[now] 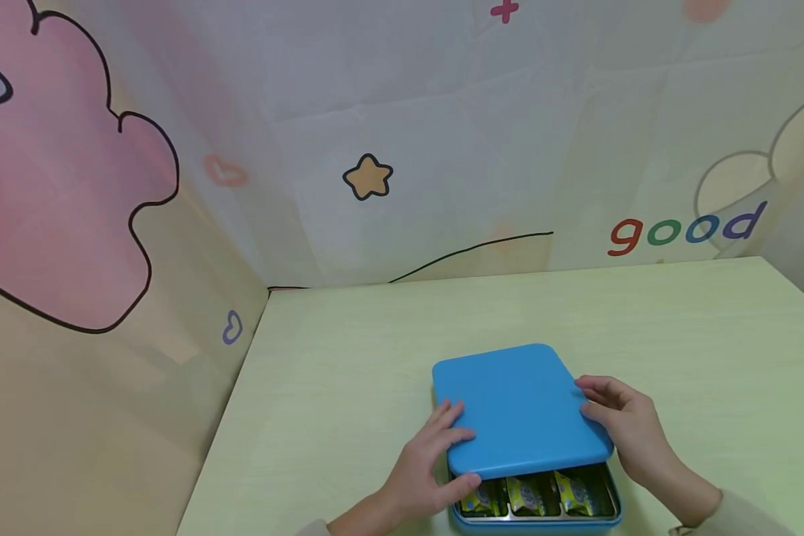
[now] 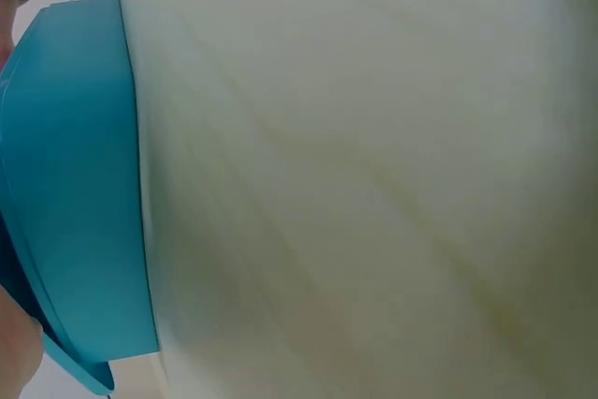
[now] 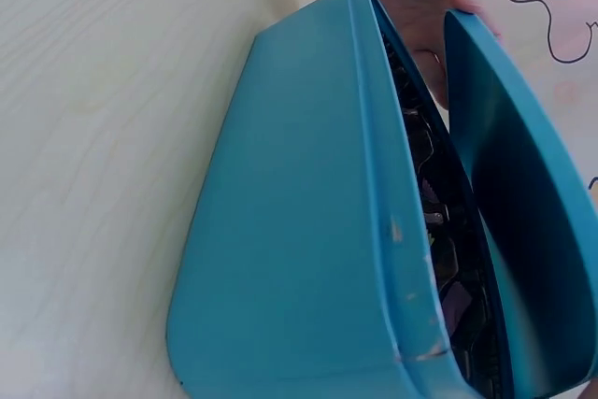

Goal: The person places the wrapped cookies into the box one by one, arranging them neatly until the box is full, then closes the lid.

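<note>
Blue lid (image 1: 519,409) raised at near edge over blue tin (image 1: 539,517), worktop (image 1: 348,357) centre. Left hand (image 1: 429,465) grip holds lid's 9 o'clock edge; right hand (image 1: 626,432) grip holds 3 o'clock edge. Yellow packets (image 1: 525,495) inside.

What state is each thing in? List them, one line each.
Blue lid: lifted at the near edge, tilted over the tin, not closed.
Blue tin: partly uncovered, standing on the table.
Yellow packets: lying in the tin's compartments.
Left hand: grips the lid's left edge.
Right hand: holds the lid's right edge.
</note>
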`<state>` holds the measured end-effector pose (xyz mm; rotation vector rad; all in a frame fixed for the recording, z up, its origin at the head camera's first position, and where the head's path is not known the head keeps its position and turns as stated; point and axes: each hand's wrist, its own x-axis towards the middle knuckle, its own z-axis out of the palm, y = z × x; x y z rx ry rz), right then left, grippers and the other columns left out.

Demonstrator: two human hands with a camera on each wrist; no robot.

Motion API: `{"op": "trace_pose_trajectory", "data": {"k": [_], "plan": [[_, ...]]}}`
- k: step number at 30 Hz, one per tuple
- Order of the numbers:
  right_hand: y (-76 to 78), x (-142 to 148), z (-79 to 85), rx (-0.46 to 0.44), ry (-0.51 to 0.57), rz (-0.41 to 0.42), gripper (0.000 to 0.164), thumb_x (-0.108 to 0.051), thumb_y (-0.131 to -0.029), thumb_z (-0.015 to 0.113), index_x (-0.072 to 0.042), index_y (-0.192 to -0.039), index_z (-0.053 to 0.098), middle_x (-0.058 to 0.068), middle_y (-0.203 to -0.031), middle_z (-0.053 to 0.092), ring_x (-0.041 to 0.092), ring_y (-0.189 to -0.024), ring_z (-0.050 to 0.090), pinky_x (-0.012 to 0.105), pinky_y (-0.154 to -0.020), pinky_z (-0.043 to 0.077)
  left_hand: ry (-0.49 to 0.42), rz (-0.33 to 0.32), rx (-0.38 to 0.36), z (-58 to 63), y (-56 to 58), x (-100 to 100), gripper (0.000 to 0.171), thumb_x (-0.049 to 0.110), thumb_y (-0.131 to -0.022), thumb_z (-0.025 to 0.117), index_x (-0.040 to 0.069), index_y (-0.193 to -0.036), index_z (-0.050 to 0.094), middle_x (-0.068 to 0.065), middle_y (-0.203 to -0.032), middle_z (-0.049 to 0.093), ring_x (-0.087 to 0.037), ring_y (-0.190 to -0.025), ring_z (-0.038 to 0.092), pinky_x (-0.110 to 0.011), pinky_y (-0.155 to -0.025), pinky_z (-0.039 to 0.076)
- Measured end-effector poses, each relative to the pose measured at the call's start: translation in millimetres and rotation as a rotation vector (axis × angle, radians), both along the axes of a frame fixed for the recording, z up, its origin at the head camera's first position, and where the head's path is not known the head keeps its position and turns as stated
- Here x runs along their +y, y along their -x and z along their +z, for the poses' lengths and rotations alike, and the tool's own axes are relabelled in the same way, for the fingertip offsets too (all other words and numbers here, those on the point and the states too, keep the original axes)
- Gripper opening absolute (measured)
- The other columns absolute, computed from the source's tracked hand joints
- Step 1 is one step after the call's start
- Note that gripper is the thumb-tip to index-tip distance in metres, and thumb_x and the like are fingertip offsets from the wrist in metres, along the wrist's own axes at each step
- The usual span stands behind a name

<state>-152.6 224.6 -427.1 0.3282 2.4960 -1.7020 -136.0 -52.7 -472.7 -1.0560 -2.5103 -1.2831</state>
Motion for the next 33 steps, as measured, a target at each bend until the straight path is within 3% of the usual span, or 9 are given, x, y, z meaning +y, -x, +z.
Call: {"op": "trace_pose_trajectory", "data": {"k": [3,7,9,13,18,22,33], "plan": [[0.2,1.7,-0.7,-0.008,-0.017,0.008,0.041,-0.007,-0.087,0.049,0.002,-0.127,0.042,0.017,-0.125,0.048,0.005,-0.1,0.05,0.034,-0.09,0.046,0.019,-0.017,-0.001,0.5,-1.6,0.6,0.038,0.036,-0.082,0.057,0.015,-0.114,0.056,-0.009,-0.14,0.036,-0.031,-0.133,0.024,-0.051,-0.096,0.036],[0.6,1.9,-1.0,-0.016,-0.016,0.013,0.042,-0.007,-0.087,0.047,0.003,-0.127,0.04,0.023,-0.129,0.042,0.026,-0.111,0.048,0.043,-0.092,0.043,0.045,-0.044,0.002,-0.3,-2.1,-0.8,0.037,0.035,-0.082,0.057,0.016,-0.114,0.056,-0.008,-0.14,0.036,-0.031,-0.133,0.023,-0.049,-0.097,0.037],[0.6,2.4,-1.3,-0.021,-0.018,0.017,0.042,-0.007,-0.088,0.047,0.004,-0.127,0.039,0.024,-0.129,0.041,0.031,-0.112,0.046,0.044,-0.092,0.043,0.061,-0.059,-0.009,-0.8,-2.1,-1.5,0.037,0.034,-0.083,0.057,0.017,-0.115,0.055,-0.007,-0.141,0.035,-0.029,-0.134,0.022,-0.048,-0.098,0.036],[1.3,4.7,-0.6,-0.026,-0.05,0.032,0.043,-0.009,-0.088,0.049,0.005,-0.127,0.04,0.024,-0.128,0.041,0.022,-0.104,0.049,0.034,-0.086,0.048,0.073,-0.094,-0.051,0.6,-2.7,-2.6,0.036,0.031,-0.083,0.058,0.017,-0.116,0.054,-0.005,-0.142,0.033,-0.027,-0.135,0.018,-0.045,-0.102,0.033],[3.0,7.9,-1.2,-0.027,-0.059,0.057,0.043,-0.011,-0.088,0.051,0.006,-0.126,0.04,0.025,-0.127,0.042,0.016,-0.098,0.05,0.026,-0.08,0.05,0.085,-0.129,-0.029,1.9,-2.7,-3.6,0.035,0.029,-0.082,0.059,0.016,-0.115,0.055,-0.006,-0.142,0.033,-0.028,-0.135,0.018,-0.044,-0.102,0.033],[5.0,12.0,-3.7,-0.037,-0.057,0.082,0.045,-0.013,-0.088,0.052,0.007,-0.126,0.039,0.027,-0.126,0.042,0.021,-0.102,0.052,0.031,-0.08,0.051,0.1,-0.151,-0.003,0.9,-1.3,-4.7,0.034,0.029,-0.083,0.059,0.016,-0.114,0.054,-0.007,-0.142,0.033,-0.028,-0.135,0.018,-0.043,-0.102,0.033],[4.9,16.7,-8.1,-0.056,-0.066,0.126,0.049,-0.015,-0.087,0.053,0.009,-0.127,0.038,0.029,-0.123,0.044,0.02,-0.095,0.058,0.033,-0.077,0.052,0.164,-0.167,0.028,2.7,-1.4,-8.1,0.035,0.035,-0.083,0.057,0.019,-0.114,0.053,-0.003,-0.143,0.031,-0.026,-0.135,0.02,-0.042,-0.1,0.036]]}}
